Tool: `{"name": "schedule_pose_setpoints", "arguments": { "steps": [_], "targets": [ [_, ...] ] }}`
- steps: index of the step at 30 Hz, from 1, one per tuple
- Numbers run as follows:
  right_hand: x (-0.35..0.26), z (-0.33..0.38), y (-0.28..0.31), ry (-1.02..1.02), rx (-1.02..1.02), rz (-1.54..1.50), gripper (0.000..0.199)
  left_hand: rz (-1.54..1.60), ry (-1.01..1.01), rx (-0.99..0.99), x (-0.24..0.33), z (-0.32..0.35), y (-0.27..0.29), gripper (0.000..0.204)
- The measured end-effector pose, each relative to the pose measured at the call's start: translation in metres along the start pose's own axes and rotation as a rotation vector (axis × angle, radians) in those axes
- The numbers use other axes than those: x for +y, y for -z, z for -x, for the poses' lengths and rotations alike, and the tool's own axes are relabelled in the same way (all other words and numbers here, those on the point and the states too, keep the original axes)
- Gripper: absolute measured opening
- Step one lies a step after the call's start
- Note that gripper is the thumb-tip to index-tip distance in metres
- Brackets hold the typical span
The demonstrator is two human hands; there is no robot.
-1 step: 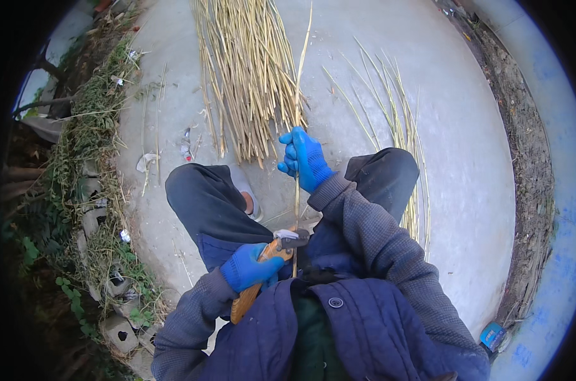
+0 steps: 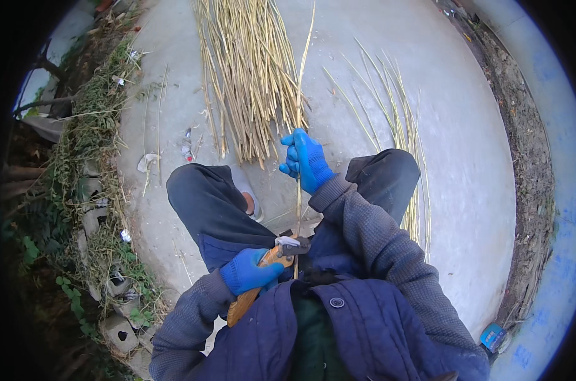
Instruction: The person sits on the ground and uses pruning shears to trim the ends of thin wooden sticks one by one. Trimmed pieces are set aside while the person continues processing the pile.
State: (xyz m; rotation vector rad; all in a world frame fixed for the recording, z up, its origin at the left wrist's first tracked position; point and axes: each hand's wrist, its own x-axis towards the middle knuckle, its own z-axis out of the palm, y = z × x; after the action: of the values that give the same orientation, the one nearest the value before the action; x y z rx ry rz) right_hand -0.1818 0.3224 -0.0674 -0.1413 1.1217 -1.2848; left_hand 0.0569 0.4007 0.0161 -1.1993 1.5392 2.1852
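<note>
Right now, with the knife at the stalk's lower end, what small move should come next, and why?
Probably draw the stalk a little through the knife. The right hand grips the stalk higher up and the left hand holds the knife's wooden handle with its metal head against the stalk's lower end, so a short pull looks the natural next step. The blade edge itself is hidden.

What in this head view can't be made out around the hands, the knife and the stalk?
- Blade of the wooden-handled knife: too small and dark where it meets the stalk.
- Stalk's lower end: hidden behind the jacket.
- Left hand and right hand: blue gloves cover them.
- Bundle of stalks: cut off by the top edge.
- Small blue object at lower right: too small to identify.
</note>
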Motion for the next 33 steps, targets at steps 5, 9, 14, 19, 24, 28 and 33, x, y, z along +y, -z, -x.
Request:
{"name": "schedule_pose_setpoints", "arguments": {
  "steps": [5,9,14,19,24,28,33],
  "targets": [
    [-0.004,0.002,-0.007,0.007,0.059,-0.018,0.032,0.040,0.064,-0.023,0.013,0.000,0.013,0.031],
    [-0.005,0.008,-0.009,0.035,-0.054,0.090,0.027,0.237,0.032,0.072,0.030,-0.026,0.020,0.031],
    [-0.025,0.001,0.016,0.007,-0.343,0.139,0.043,0.197,0.010,0.111,0.034,-0.038,0.022,0.033],
    [-0.024,0.051,0.051,0.349,0.082,0.431,0.047,0.218,-0.067,0.070,0.044,-0.057,0.033,0.034],
    [-0.001,0.125,0.048,0.225,0.080,0.638,0.047,0.280,-0.116,0.066,0.076,-0.098,0.035,0.038],
    [-0.020,0.121,0.045,0.099,0.031,0.584,0.038,0.238,-0.219,0.036,0.088,-0.129,0.021,0.041],
    [-0.034,0.156,0.063,0.124,0.060,0.913,0.031,0.355,-0.344,0.131,0.112,-0.175,0.045,0.047]
  ]
}}
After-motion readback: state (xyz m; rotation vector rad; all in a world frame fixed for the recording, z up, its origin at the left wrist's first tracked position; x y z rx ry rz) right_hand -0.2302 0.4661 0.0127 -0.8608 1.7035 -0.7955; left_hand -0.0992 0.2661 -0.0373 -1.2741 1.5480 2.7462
